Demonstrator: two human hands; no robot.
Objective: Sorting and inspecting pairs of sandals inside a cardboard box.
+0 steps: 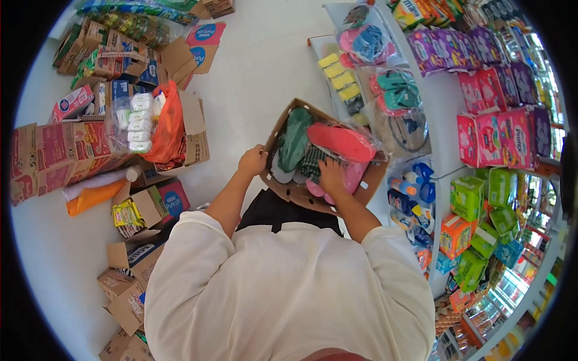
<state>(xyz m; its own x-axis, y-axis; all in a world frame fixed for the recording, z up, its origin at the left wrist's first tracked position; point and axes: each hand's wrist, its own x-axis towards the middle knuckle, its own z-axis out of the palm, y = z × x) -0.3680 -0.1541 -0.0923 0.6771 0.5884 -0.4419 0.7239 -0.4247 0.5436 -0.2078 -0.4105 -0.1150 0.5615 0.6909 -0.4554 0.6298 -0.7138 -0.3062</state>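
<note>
Hands [292, 169] in box [283, 188] beside shelves [442, 162]

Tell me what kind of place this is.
Most likely a small grocery or general shop during restocking: white shelves carry rows of packaged goods, bagged sandals hang alongside, and opened cardboard cartons litter the floor.

Box [293, 191]: matt brown cardboard, rough at the edge under my fingers [260, 151].
Slippers [340, 142]: smooth rubbery foam in glossy clear plastic.
Floor [259, 66]: smooth, pale, slightly shiny.
My sleeves [198, 240]: matt white cloth.
</note>
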